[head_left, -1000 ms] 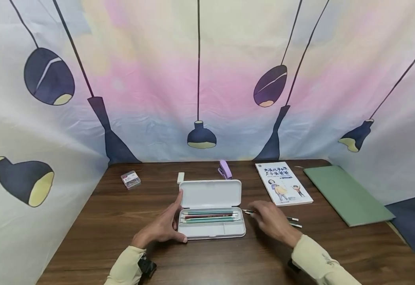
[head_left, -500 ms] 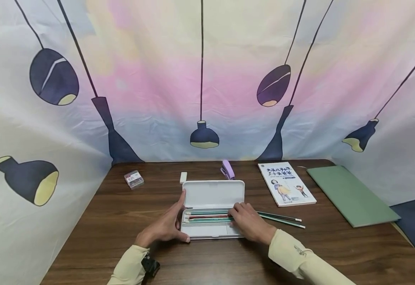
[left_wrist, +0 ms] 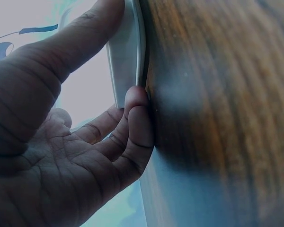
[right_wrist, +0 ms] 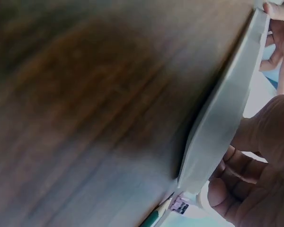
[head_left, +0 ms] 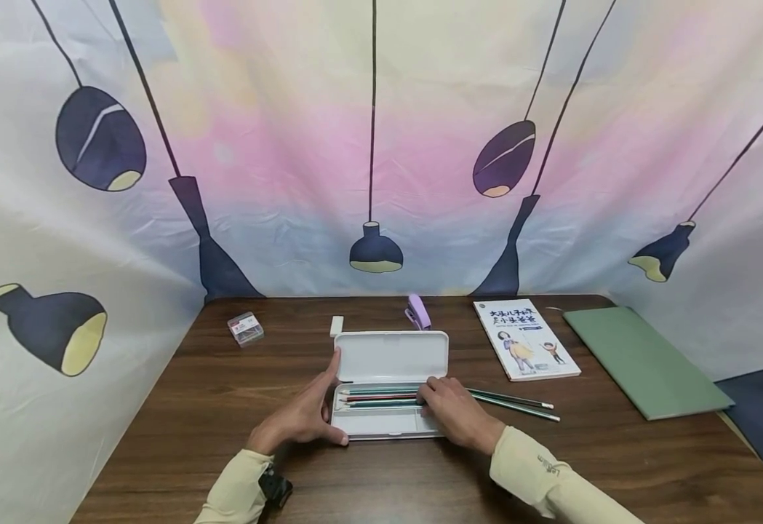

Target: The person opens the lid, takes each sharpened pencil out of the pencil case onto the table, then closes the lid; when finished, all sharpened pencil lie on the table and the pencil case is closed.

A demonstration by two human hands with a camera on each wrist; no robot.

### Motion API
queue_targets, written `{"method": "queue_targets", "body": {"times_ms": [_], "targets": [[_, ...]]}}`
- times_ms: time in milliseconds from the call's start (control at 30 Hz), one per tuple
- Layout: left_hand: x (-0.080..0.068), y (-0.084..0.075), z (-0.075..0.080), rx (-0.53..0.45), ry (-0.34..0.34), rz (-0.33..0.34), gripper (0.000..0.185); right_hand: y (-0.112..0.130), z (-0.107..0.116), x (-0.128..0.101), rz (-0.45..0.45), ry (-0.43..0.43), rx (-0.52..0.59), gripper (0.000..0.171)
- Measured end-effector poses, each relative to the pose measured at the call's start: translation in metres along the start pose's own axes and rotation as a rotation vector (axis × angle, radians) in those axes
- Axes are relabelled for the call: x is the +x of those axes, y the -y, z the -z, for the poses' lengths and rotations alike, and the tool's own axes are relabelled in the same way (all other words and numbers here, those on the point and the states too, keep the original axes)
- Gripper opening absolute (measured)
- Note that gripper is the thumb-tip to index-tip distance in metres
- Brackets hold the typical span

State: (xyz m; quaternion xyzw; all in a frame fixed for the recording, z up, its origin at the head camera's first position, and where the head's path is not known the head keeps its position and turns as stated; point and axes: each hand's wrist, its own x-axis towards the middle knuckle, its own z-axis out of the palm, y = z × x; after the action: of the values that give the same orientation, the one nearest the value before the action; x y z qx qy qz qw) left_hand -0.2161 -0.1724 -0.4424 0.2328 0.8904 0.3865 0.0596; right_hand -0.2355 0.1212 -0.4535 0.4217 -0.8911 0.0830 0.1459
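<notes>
A white pencil case (head_left: pixel 392 356) lies with its lid raised. Several pencils (head_left: pixel 374 399) lie lengthwise in its back compartment. My left hand (head_left: pixel 299 416) grips the case's left end, thumb along the front corner and fingers behind, with curled fingertips at its edge in the left wrist view. Over the case's right part, my right hand (head_left: pixel 457 416) curls its fingers down and pinches a pencil near its right end. Fingertips and pencil ends are hidden under it. In the right wrist view the case's front wall (right_wrist: pixel 222 118) covers the fingertips too.
Two more pencils (head_left: pixel 518 407) lie on the table right of the case. Behind stand a white eraser (head_left: pixel 337 325) and a purple stapler (head_left: pixel 417 313). A small clear box (head_left: pixel 246 329) lies back left; a book (head_left: pixel 526 340) and green folder (head_left: pixel 646 360) lie right.
My right hand has moved left from the pencils on the table to those in the case, then shifted only slightly. The left hand keeps its grip on the case.
</notes>
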Motion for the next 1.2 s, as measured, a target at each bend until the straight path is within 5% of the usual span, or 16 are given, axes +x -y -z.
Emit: {"method": "queue_targets", "body": {"times_ms": [200, 400, 567, 767, 1200], "targets": [[0.000, 0.000, -0.001, -0.010, 0.001, -0.005, 0.136, 0.000, -0.002, -0.002, -0.003, -0.048, 0.002, 0.012], [0.001, 0.000, -0.002, -0.009, 0.005, -0.016, 0.135, 0.002, 0.000, -0.003, -0.105, -0.118, 0.058, 0.011], [0.001, -0.001, -0.003, -0.009, 0.004, -0.006, 0.134, 0.005, 0.009, 0.001, -0.192, -0.249, 0.171, 0.009], [0.002, -0.001, -0.002, -0.010, 0.004, -0.018, 0.134, 0.004, 0.019, 0.007, -0.184, -0.396, 0.213, 0.010], [0.001, 0.000, -0.001, -0.009, 0.006, -0.001, 0.134, -0.004, 0.023, 0.002, -0.172, -0.445, 0.183, 0.011]]}}
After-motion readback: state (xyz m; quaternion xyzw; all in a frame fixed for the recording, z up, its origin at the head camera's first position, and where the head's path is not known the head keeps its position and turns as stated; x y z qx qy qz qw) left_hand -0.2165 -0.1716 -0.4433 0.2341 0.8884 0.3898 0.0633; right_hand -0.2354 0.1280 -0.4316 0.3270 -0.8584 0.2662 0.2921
